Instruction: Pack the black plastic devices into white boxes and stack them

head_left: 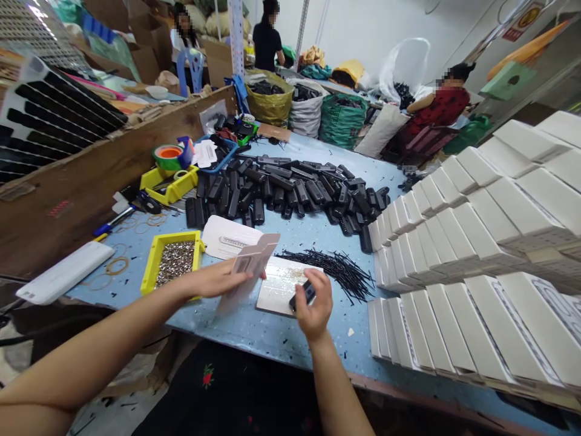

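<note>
Head view, left hand: the left hand (216, 280) pinches a flat, unfolded pale cardboard carton (249, 270) between thumb and fingers, holding it tilted above the light blue tabletop (254, 330), its top flap raised.
Head view, right hand: the right hand (314, 304) is curled around a small black plastic part (303, 295), gripped between thumb and fingertips, just right of the carton.
Under the hands: a white rectangular card (282, 283) lies flat on the table, beneath the black part.
Near left: a yellow plastic tray of small metal pieces (173, 261) sits just beside the left wrist.
Behind the hands: a loose bundle of thin black ties (338, 270) lies right of the card; farther back spreads a large heap of black plastic parts (290, 189).
Right side: rows of closed white boxes (476, 254) are stacked along the table edge.
Far left: a long white flat case (63, 272) and a roll of green tape (167, 156).
Background: other people sit or stand among sacks, well apart from the table.
</note>
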`<state>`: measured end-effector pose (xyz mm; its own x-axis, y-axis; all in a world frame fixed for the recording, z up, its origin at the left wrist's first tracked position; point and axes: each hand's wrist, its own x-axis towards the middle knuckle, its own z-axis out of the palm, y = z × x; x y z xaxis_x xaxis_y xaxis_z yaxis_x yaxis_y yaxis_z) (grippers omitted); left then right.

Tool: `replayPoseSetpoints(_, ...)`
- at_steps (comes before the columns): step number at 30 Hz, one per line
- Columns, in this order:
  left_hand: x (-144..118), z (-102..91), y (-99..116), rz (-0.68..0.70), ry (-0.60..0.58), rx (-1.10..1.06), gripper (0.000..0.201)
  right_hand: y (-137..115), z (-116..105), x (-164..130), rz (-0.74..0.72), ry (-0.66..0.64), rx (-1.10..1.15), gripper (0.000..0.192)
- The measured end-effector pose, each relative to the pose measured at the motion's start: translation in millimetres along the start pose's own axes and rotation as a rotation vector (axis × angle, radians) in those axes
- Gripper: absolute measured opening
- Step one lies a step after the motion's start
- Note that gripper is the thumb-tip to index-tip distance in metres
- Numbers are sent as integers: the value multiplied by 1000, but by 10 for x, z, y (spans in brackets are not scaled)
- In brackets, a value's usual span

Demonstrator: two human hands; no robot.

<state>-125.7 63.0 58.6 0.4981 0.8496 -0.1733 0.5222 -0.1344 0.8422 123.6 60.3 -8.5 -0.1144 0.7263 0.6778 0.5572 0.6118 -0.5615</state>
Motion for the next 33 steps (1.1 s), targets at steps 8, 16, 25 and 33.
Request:
replayPoseSetpoints(8, -159, 799, -103, -11, -26, -546, 61, -417, -126, 106, -203, -343, 6, 18)
replayPoseSetpoints(16, -367, 725, -152, 63, 45, 50, 49, -215, -24, -246, 433, -437, 559, 40)
replayPoseSetpoints(25, -83, 1002, 90, -119, 267, -204, 105, -334, 37, -184, 468, -502, 781, 54)
replayPoseSetpoints(33, -13, 1033, -39, -175, 165, -421, 103, -321, 34, -206, 331, -522, 476, 41)
